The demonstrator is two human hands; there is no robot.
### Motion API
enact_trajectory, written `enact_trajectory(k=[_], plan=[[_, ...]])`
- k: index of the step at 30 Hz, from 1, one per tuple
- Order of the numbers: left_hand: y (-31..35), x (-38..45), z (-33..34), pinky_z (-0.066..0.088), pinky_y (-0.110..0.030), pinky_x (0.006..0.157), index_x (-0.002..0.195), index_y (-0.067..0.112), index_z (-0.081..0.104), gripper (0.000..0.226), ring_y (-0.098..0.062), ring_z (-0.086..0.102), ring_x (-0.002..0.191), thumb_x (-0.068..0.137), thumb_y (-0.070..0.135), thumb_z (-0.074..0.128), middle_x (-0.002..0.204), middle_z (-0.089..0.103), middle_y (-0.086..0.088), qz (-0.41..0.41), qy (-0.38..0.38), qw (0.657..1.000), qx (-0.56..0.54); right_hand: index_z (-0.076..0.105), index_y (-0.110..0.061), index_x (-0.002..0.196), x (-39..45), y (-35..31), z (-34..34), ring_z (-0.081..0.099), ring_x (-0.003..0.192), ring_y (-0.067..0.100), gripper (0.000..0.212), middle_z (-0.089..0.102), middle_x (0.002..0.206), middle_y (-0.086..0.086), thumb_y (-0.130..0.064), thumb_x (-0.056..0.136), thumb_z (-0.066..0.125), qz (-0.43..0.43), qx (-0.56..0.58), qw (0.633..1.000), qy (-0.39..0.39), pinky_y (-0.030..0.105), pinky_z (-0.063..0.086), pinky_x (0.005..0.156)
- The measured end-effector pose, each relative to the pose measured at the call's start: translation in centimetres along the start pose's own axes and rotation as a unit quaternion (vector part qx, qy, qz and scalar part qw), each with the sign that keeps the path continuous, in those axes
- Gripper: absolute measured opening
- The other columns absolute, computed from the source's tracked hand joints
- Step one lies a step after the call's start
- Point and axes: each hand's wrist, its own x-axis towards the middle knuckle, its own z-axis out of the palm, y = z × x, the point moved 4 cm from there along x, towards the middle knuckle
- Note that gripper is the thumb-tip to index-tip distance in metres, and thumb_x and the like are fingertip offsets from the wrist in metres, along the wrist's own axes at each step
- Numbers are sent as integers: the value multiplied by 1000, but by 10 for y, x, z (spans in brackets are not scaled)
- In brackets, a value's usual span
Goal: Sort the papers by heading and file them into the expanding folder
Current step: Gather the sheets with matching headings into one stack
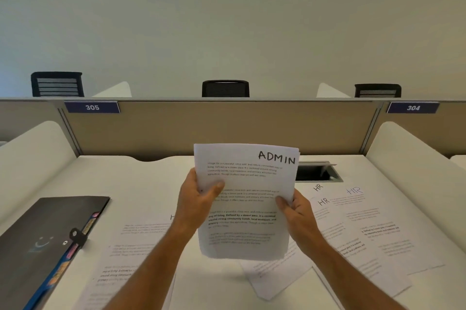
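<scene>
A white tabletop (151, 183) meets a tan fabric partition (227, 123); three black mesh chairs (225, 88) stand before a plain pale wall (227, 19).

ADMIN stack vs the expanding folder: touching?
Apart. The head view shows the ADMIN stack held up between both hands, left hand and right hand, with bare desk between it and the expanding folder.

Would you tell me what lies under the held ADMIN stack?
Under the ADMIN stack, gripped by left hand and right hand, loose printed sheets lie on the desk; their headings are covered.
</scene>
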Motion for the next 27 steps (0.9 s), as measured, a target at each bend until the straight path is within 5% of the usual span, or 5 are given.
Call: enact_trajectory(k=[5, 11, 17, 23, 27], plan=[[-7, -14, 9, 59, -22, 58, 103, 30, 50, 26, -7, 71, 85, 84, 38, 66, 95, 68, 15, 77, 48, 996, 20, 59, -33, 112, 3, 4, 2, 72, 91, 18, 29, 73, 101, -9, -12, 93, 65, -8, 13, 1000, 23, 31, 62, 67], [-48, -27, 18, 61, -25, 62, 113, 34, 44, 39, -8, 69, 94, 82, 39, 67, 108, 64, 10, 22, 21, 999, 22, 57, -33, 114, -3, 41, 15, 69, 98, 21, 34, 71, 108, -4, -13, 90, 69, 50, 3, 998, 38, 44, 63, 78], [-82, -29, 19, 60, -25, 61, 109, 34, 50, 34, -19, 71, 89, 85, 35, 72, 106, 67, 8, -42, 34, 999, 5, 63, -28, 112, -2, 60, 18, 71, 97, 18, 33, 75, 100, -10, -6, 89, 70, 73, 39, 996, 44, 28, 61, 66], [-111, -32, 19, 61, -28, 63, 109, 32, 60, 30, -19, 72, 92, 89, 15, 73, 104, 72, 4, -87, 36, 995, -12, 66, -24, 114, -2, 75, 21, 71, 101, 23, 27, 76, 104, -3, -13, 90, 70, 86, 25, 995, 36, 45, 62, 81], [-101, -19, 2, 60, -24, 64, 107, 33, 60, 27, -14, 72, 89, 90, 15, 71, 103, 72, 7, -60, 33, 997, 29, 66, -21, 112, 8, 68, 28, 73, 95, 24, 19, 77, 101, -1, -14, 94, 65, 92, 11, 996, 8, 41, 63, 78]])
